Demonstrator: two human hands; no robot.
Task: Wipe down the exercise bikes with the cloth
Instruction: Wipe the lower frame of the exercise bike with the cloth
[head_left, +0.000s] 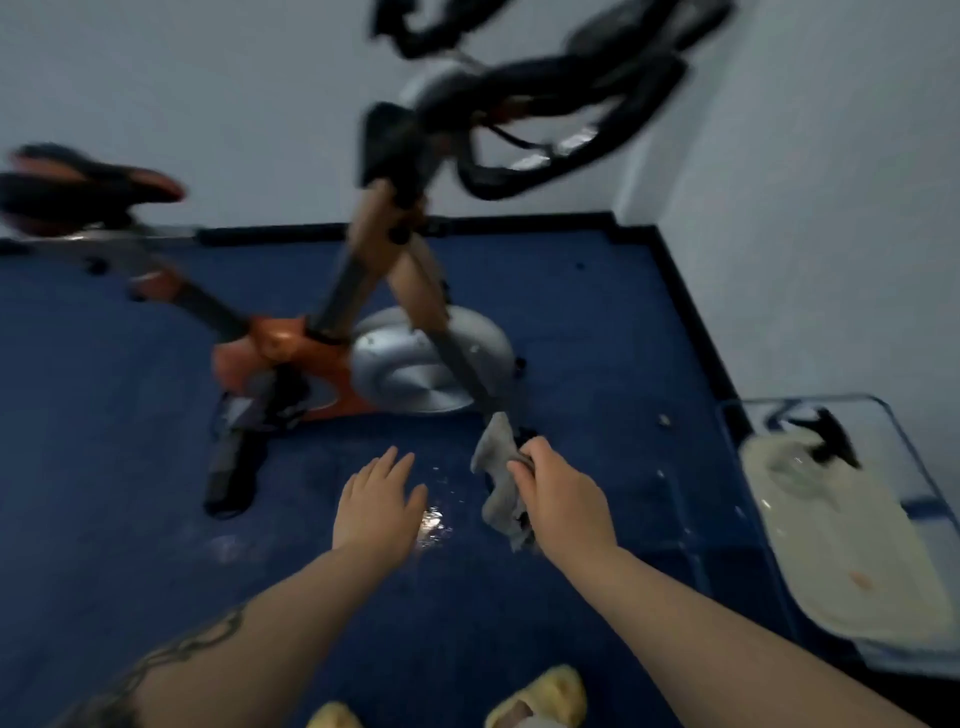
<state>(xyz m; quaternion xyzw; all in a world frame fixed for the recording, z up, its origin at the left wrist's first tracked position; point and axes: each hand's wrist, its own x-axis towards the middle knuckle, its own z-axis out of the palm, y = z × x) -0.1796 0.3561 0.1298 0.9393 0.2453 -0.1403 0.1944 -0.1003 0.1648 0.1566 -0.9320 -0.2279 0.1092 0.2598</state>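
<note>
An orange and silver exercise bike (332, 358) stands on the blue floor against the white wall, blurred by motion. Its black saddle (88, 187) is at the left and its black handlebars (545, 104) are at the top right. My right hand (558, 493) grips a grey cloth (498, 467) pressed against the lower end of the bike's front leg, near the floor. My left hand (379, 499) hovers flat with fingers spread, holding nothing, left of the cloth and in front of the bike.
A clear plastic bin (883, 545) with a cream-coloured lid and a dark spray bottle (831, 436) stands at the right by the wall. Wet glints (434, 519) lie on the blue floor between my hands. Yellow slippers (540, 696) show at the bottom edge.
</note>
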